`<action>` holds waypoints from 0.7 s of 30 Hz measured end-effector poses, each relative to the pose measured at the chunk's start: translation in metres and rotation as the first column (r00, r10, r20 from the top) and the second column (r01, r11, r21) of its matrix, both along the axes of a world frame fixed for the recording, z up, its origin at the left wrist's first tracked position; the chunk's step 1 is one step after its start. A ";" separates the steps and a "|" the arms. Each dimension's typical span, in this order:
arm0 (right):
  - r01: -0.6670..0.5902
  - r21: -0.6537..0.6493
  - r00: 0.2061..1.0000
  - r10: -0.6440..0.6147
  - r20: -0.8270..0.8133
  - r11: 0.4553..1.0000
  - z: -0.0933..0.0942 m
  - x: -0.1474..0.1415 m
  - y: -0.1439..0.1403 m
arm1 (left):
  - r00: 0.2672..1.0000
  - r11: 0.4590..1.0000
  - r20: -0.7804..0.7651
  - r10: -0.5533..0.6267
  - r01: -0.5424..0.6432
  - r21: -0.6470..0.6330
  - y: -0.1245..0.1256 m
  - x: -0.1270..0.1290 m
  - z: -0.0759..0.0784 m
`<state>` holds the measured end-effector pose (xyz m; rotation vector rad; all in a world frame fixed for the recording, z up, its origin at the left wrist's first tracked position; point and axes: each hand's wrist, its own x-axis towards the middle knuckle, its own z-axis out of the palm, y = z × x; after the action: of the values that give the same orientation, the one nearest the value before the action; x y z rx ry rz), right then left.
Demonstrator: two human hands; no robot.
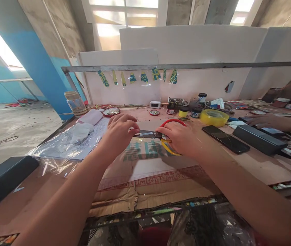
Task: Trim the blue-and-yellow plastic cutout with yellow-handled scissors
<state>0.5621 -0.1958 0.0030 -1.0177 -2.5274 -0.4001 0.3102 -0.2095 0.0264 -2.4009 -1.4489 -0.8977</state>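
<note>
My right hand [180,136] is wrapped round the handles of a pair of scissors [149,134], one loop red and the other yellow. Their dark blades point left, toward my left hand [121,131]. The fingers and thumb of that hand come together by the blade tips; what they pinch, if anything, is too small to make out. Below both hands lies a pale sheet [147,171] with green characters [145,150] and a red patterned border, partly covered by my hands and their shadows.
Left are papers under clear film [65,140] and a glass jar [75,102]. To the right lie a phone [225,139], a black power adapter [259,138] and a yellow tape roll [214,118]. Another person's hand [268,121] rests farther right. Small jars [183,112] stand behind.
</note>
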 end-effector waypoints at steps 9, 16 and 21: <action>0.109 -0.040 0.994 -0.109 -0.008 0.993 0.011 0.000 -0.008 | 0.986 0.990 0.083 0.144 -0.144 -0.003 0.006 -0.009 0.001; 0.189 -0.126 0.966 -0.208 -0.156 0.974 0.017 -0.003 -0.010 | 0.969 0.964 0.212 0.124 -0.067 -0.258 0.029 -0.018 -0.028; 0.172 -0.039 0.976 -0.176 -0.129 0.984 0.012 0.000 -0.006 | 0.734 0.885 0.676 0.069 0.268 -0.381 0.027 -0.012 -0.023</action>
<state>0.5618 -0.2014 0.0153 -1.2390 -2.3416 -0.3361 0.2977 -0.1824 0.0030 -2.6283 -1.9680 -1.7879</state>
